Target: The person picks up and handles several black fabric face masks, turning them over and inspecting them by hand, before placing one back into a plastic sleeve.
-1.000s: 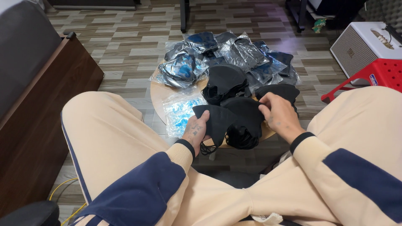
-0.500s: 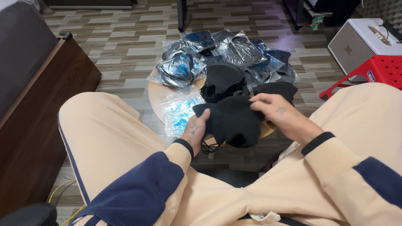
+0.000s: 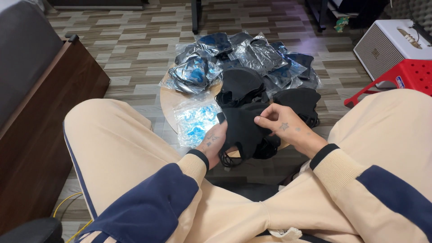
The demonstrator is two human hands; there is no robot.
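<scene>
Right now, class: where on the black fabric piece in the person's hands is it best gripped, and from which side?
Probably the upper right edge of the black fabric piece, pinched from the right as the right hand does. That edge lies free and flat, while the left hand supports the lower side, where thin loops dangle.

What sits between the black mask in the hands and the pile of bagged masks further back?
In the head view, a heap of loose black masks lies between the held black mask and the bagged masks.
</scene>
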